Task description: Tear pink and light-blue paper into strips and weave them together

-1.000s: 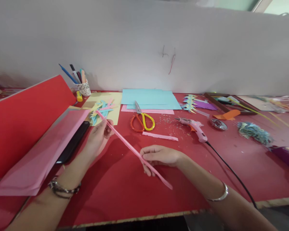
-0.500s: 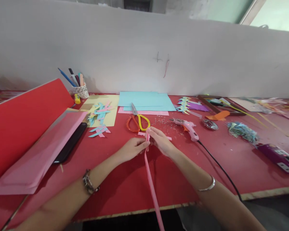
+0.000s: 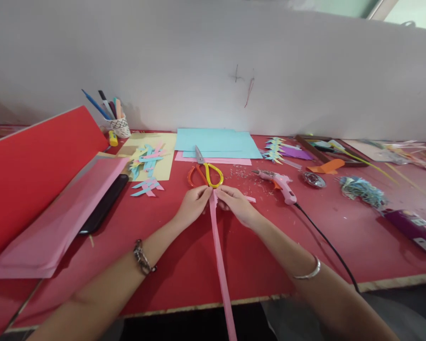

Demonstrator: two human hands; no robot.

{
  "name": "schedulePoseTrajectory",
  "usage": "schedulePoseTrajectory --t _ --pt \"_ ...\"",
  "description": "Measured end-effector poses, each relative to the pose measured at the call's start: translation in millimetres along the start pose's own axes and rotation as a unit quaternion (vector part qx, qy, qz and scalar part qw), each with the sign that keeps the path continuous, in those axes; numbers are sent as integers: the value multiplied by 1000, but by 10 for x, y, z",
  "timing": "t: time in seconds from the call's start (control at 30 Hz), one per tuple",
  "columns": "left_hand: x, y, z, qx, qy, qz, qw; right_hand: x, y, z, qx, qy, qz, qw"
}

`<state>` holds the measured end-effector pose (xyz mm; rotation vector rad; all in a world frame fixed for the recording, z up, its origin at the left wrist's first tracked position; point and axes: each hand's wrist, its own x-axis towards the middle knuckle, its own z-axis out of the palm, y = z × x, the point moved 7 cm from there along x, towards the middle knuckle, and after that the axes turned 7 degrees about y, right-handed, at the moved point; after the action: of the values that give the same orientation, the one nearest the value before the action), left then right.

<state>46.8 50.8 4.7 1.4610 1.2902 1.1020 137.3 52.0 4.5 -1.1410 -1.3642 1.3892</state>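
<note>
- The left hand (image 3: 195,204) is pinching the upper end of a long pink paper strip (image 3: 220,260) between thumb and fingers.
- The right hand (image 3: 236,204) is clamping the same end from the other side, its thumb meeting the left one near the top.
- The strip is hanging from both hands toward the person, crossing the red tabletop (image 3: 170,270) and running past its front edge.
- Red-and-yellow-handled scissors (image 3: 200,159) are lying just beyond the fingertips, blades pointing toward the wall.
- A shorter pink strip (image 3: 250,199) is showing partly behind the right hand.
- To the right, a pink glue gun (image 3: 279,181) is resting on its side, its black cord trailing toward the table's front edge.
- To the left, crossed blue and pink strips (image 3: 148,187) are lying near a pale yellow sheet (image 3: 166,163), which is bearing more pastel strips (image 3: 149,158).
- Behind the scissors, light-blue sheets (image 3: 216,140) are partly covering pink ones.
</note>
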Motion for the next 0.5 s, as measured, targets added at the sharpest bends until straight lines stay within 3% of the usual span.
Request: schedulePoseTrajectory --t 0.1,0.27,0.5 --pt "14 -17 -21 -5 11 5 1000 -29 1 89 -16 -13 -7 1000" --pt "-2 -14 -10 -22 -1 13 1000 -54 0 104 1 26 1 1000" --pt "-2 -8 -46 -40 27 31 998 -67 2 80 3 50 8 999"
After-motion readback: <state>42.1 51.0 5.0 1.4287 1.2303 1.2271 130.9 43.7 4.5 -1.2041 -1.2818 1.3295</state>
